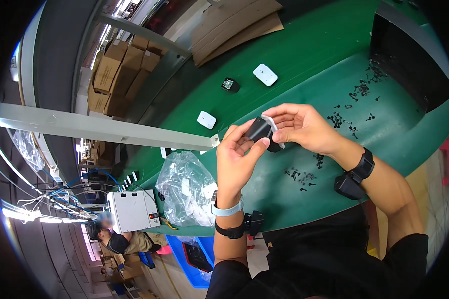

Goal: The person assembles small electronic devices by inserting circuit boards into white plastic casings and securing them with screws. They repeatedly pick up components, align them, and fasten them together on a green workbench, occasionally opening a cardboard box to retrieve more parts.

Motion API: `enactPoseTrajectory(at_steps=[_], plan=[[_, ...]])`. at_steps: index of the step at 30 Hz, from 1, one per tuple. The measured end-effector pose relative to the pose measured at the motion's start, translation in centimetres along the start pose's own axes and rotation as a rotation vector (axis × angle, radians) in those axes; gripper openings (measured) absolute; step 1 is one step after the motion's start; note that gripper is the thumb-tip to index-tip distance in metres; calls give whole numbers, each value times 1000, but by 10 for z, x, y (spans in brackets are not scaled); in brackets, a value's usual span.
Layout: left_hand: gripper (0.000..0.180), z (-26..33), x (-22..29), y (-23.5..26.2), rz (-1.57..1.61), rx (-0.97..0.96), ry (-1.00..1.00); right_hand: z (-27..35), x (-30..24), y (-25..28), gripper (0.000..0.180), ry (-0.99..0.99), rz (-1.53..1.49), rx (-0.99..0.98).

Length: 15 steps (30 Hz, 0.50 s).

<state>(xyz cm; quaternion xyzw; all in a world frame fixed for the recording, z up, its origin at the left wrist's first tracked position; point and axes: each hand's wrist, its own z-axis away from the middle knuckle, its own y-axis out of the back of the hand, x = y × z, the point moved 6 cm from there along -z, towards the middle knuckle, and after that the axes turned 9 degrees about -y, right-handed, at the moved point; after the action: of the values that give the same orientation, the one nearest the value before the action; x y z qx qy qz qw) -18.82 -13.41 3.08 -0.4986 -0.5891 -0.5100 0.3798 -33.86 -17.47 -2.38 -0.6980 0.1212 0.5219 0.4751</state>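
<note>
Over the green table mat, my left hand has its fingers and thumb wrapped round a small black plastic housing. Against one face of that housing, my right hand pinches a thin white cover between thumb and fingers. The white piece looks slightly tilted to the housing; whether it is fully seated I cannot tell. Farther off on the green surface lie a white rounded plate, another white plate and a black cube with a bare circuit board.
Small black parts are scattered to the right, near a black panel. A clear plastic bag lies left of my arm, by a white metal box. A metal bar crosses at left. One person sits beyond, lower left.
</note>
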Motion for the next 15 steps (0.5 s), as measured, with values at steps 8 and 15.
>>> enactPoseTrajectory(at_steps=[8,15], plan=[[43,-3,-19,-6,152,-45,-15,3,3,5,34,57,56,83],[47,4,-69,-10,532,126,-7,5,1,5,25,194,361,260]])
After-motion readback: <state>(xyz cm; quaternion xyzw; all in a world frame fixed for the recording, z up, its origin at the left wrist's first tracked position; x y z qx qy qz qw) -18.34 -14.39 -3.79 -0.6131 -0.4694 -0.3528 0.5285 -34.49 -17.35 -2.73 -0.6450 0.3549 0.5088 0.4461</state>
